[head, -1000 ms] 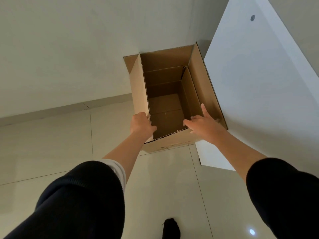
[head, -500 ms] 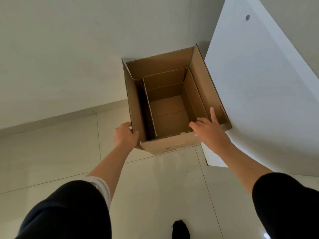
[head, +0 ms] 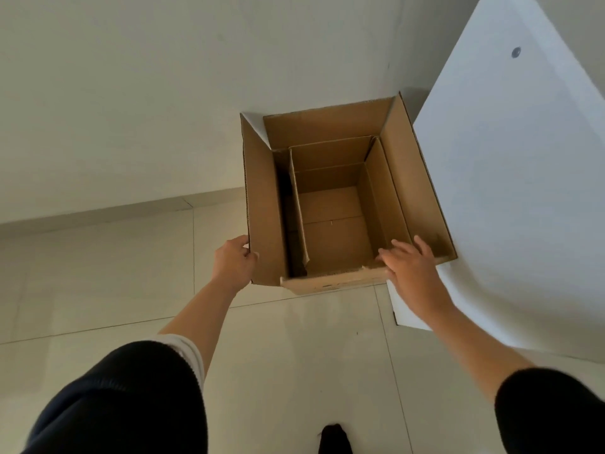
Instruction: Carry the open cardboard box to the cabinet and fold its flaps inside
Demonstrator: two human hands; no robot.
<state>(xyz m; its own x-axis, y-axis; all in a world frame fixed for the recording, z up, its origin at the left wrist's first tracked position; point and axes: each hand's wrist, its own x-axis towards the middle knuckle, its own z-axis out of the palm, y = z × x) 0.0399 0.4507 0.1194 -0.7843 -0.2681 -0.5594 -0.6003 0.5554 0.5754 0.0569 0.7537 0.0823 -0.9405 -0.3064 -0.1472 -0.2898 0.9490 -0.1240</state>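
Where the box sits: although the flaps are not all folded, the cardboard box (head: pixel 330 208) is seen set down on the tiled floor (head: pixel 294 348), in the corner between the wall (head: pixel 131 93) and the white cabinet (head: pixel 510 191), its right side close against the cabinet.
Flaps: the left flap (head: pixel 265 204) is seen standing up and leaning outward; the right flap (head: pixel 412 185) is seen upright along the cabinet side; the far flap (head: pixel 324 129) is also raised. An inner panel is seen hanging down inside near the left wall.
Left hand: the left hand (head: pixel 233 261) is placed at the near outer edge of the left flap, fingers curled around that edge, so the flap is judged to be gripped.
Right hand: the right hand (head: pixel 409 267) is held open and flat, fingers spread, above the near right corner of the box; nothing is grasped, and contact with the rim cannot be told.
Deciding relation: the left flap lies just inward of the left hand, its long axis running away from the person, so an inward push toward the cavity is judged to be called for. The left hand is the nearer one.
Arm pose: both arms are stretched forward and down, sleeves pushed up the forearms.
Risk: the hanging inner panel could be caught by the flap.
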